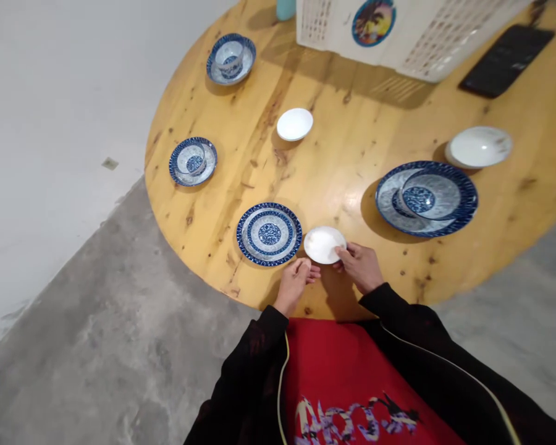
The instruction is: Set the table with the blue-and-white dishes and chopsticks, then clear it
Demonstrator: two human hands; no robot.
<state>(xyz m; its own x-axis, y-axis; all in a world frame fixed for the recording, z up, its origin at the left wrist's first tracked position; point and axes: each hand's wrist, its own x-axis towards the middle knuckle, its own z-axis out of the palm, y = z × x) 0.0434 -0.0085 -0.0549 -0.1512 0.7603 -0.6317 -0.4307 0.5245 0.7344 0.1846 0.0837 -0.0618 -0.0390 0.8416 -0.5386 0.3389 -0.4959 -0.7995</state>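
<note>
A small white dish (322,243) is pinched at its right rim by my right hand (360,266), thumb on top and fingers below. My left hand (297,281) is just below and left of the dish, its fingers loosely bent and apart, with nothing visible in it. I cannot tell whether its fingertips touch the dish. Left of the dish lies a blue-and-white patterned plate (244,235), with a smaller matching ringed plate (269,233) apparently stacked on it.
Patterned bowls on plates stand at right (467,198), left (174,162) and far left (213,69). White bowls sit mid-table (295,124) and at right (477,147). A white basket (333,37) and black phone (507,60) are at the back of the round wooden table (241,142).
</note>
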